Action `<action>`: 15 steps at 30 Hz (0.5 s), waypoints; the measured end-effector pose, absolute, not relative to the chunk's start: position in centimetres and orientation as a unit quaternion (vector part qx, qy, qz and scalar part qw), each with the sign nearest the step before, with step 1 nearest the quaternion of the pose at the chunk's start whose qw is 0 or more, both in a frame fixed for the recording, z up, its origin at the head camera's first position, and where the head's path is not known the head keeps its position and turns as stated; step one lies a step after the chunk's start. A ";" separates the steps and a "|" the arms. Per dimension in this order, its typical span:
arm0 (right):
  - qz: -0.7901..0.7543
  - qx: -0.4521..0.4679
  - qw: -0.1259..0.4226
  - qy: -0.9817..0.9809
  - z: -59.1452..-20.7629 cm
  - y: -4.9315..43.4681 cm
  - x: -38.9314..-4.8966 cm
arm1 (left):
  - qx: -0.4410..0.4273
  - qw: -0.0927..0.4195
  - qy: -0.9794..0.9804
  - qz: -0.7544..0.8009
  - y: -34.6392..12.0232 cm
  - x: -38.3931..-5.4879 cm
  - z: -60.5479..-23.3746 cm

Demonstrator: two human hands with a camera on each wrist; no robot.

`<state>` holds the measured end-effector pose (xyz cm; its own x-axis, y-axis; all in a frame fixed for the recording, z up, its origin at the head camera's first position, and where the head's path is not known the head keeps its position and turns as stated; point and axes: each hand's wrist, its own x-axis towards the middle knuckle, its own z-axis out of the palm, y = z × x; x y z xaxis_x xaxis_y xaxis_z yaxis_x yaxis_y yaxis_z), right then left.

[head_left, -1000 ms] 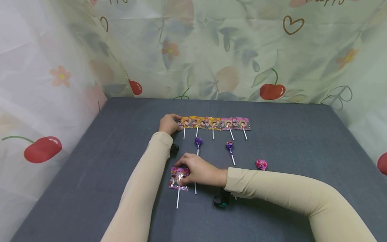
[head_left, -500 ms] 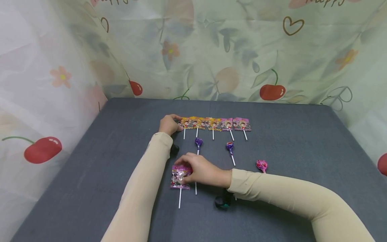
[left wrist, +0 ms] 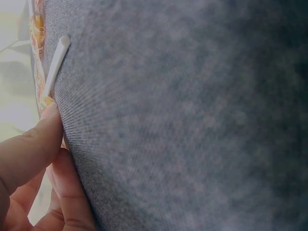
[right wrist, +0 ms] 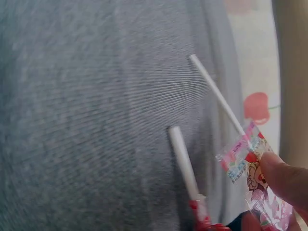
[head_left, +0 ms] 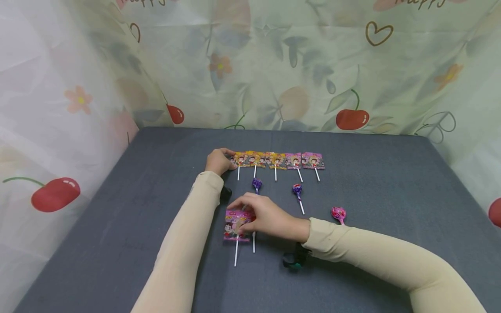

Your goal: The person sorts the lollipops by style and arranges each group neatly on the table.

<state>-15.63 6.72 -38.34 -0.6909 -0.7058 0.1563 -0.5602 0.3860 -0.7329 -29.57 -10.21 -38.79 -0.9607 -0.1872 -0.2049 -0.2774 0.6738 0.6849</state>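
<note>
My left hand (head_left: 219,161) pinches the outer edge of the yellow lollipop (head_left: 241,159) that starts a row of five wrapped lollipops, stretching away to that hand's right with sticks toward me. Well nearer my body, a pink-wrapped lollipop (head_left: 232,227) is at my right hand's fingertips, on their left; its long axis nearly parallels that yellow one's, wrapper away from me, stick toward me and slightly left, and it seems raised off the surface (head_left: 129,243). My right hand (head_left: 270,217) grasps that packet between thumb and fingers, with the row ahead of it; my left is nearer the row. Beneath my right hand lies a red-wrapped lollipop (right wrist: 203,219); ahead of it, a purple lollipop (head_left: 257,184); farther right, another purple-wrapped one (head_left: 297,189), then a pink ball-shaped one (head_left: 338,213).
</note>
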 end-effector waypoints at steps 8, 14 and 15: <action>-0.443 -0.367 0.091 0.813 -37.6 7.5 -15.2 | -0.123 0.060 0.914 0.381 -10.3 -29.7 -38.9; -0.489 -0.348 0.124 0.790 -36.5 8.6 -15.0 | -0.126 0.058 0.914 0.381 -10.3 -29.7 -38.9; -0.491 -0.345 0.125 0.790 -36.2 8.9 -15.0 | -0.127 0.058 0.914 0.381 -10.3 -29.7 -38.9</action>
<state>-15.02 8.87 -36.25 -0.7302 -0.6685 0.1414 -0.4224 0.2790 -0.8624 -29.67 -10.26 -38.90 -0.9610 -0.1880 -0.2029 -0.2765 0.6774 0.6817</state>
